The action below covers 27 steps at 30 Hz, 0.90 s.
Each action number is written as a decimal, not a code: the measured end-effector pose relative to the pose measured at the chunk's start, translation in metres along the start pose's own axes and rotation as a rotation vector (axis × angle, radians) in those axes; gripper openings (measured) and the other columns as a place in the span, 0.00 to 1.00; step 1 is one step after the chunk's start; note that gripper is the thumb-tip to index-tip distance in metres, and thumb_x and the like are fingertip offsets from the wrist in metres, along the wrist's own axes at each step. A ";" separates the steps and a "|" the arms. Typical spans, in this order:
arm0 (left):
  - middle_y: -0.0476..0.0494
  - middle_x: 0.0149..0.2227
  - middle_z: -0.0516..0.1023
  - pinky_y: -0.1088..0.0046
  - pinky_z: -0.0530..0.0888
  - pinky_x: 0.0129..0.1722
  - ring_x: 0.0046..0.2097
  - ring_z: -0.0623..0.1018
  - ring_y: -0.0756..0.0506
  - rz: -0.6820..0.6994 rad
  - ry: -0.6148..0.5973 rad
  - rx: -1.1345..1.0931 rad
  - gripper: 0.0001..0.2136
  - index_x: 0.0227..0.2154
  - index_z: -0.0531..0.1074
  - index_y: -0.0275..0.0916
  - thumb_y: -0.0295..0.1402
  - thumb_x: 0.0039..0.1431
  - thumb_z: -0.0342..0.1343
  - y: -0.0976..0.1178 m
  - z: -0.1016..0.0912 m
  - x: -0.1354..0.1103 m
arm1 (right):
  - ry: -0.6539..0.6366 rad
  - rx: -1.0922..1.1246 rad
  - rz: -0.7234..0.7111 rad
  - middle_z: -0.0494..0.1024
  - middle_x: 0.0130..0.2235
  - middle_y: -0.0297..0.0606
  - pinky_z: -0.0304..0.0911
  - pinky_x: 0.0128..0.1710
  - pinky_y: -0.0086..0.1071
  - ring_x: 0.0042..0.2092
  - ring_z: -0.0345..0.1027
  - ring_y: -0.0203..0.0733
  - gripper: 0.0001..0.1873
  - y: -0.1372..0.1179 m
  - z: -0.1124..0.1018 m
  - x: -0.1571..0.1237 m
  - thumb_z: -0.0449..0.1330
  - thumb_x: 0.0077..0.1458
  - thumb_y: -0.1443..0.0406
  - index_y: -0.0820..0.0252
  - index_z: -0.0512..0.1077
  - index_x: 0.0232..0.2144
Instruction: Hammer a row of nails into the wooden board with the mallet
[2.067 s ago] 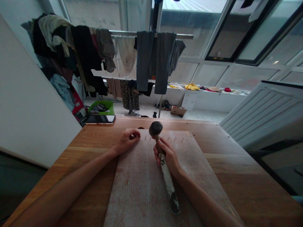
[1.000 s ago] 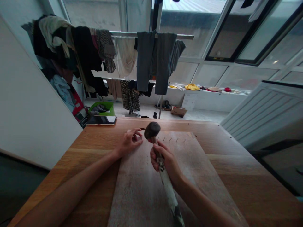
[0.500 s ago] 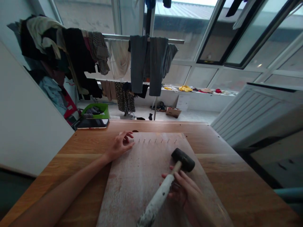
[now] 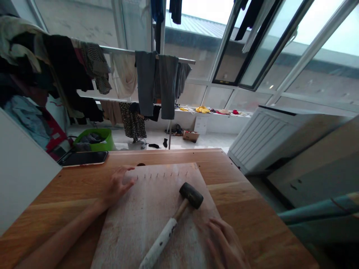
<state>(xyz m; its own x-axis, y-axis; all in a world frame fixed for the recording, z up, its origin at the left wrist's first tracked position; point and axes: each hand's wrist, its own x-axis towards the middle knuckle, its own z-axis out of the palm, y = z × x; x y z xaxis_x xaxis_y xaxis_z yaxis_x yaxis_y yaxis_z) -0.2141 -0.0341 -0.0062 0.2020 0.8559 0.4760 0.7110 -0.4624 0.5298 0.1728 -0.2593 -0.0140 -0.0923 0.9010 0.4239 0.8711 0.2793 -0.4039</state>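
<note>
A pale wooden board (image 4: 146, 220) lies on the brown table (image 4: 246, 209). A row of several small nails (image 4: 161, 174) stands along its far edge. A black-headed mallet (image 4: 179, 213) with a white-stained handle lies flat on the board, untouched. My left hand (image 4: 119, 185) rests flat on the board's far left corner, fingers spread, beside the leftmost nail. Empty and with loose fingers, my right hand (image 4: 226, 244) lies on the board's near right edge, just right of the mallet's handle.
A phone (image 4: 83, 158) lies at the table's far left edge. A white panel (image 4: 19, 175) stands at the left. Beyond the table are a rack of hanging clothes (image 4: 155, 80), a green basket (image 4: 95, 139) and a white radiator (image 4: 266, 136).
My right hand swung the mallet down from beside the nails, laid it flat on the board and let go. My left hand opened from a pinch and flattened. The view turned right.
</note>
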 end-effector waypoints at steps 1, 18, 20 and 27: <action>0.38 0.47 0.76 0.55 0.74 0.53 0.50 0.77 0.37 -0.005 0.014 0.035 0.16 0.44 0.72 0.38 0.44 0.61 0.51 0.000 -0.002 -0.002 | 0.013 -0.108 -0.057 0.78 0.54 0.44 0.72 0.52 0.39 0.55 0.74 0.52 0.21 0.007 0.001 -0.004 0.59 0.60 0.60 0.51 0.72 0.55; 0.42 0.52 0.74 0.63 0.81 0.39 0.46 0.81 0.38 0.029 -0.155 0.242 0.12 0.45 0.74 0.47 0.42 0.61 0.55 0.057 -0.050 -0.105 | 0.073 -0.483 -0.078 0.72 0.62 0.39 0.70 0.51 0.44 0.60 0.68 0.55 0.27 0.055 0.006 -0.034 0.51 0.62 0.58 0.46 0.65 0.63; 0.41 0.51 0.73 0.62 0.80 0.42 0.47 0.80 0.39 0.067 -0.221 0.164 0.12 0.45 0.73 0.45 0.40 0.61 0.55 0.073 -0.043 -0.096 | 0.073 -0.517 -0.024 0.71 0.62 0.39 0.69 0.52 0.47 0.61 0.66 0.54 0.25 0.075 0.000 -0.039 0.48 0.63 0.60 0.47 0.68 0.61; 0.36 0.53 0.70 0.58 0.76 0.51 0.51 0.76 0.38 0.244 -0.442 -0.081 0.14 0.45 0.71 0.42 0.35 0.57 0.59 0.132 0.018 -0.066 | 0.168 -0.633 0.051 0.79 0.52 0.47 0.68 0.49 0.53 0.56 0.69 0.59 0.24 0.180 -0.044 -0.053 0.45 0.56 0.70 0.53 0.79 0.43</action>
<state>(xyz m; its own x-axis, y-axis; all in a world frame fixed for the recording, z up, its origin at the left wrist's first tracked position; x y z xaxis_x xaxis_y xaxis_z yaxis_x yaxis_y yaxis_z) -0.1214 -0.1469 0.0196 0.6339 0.7285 0.2597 0.5566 -0.6629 0.5008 0.3556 -0.2717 -0.0740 -0.0112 0.8298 0.5579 0.9926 -0.0583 0.1066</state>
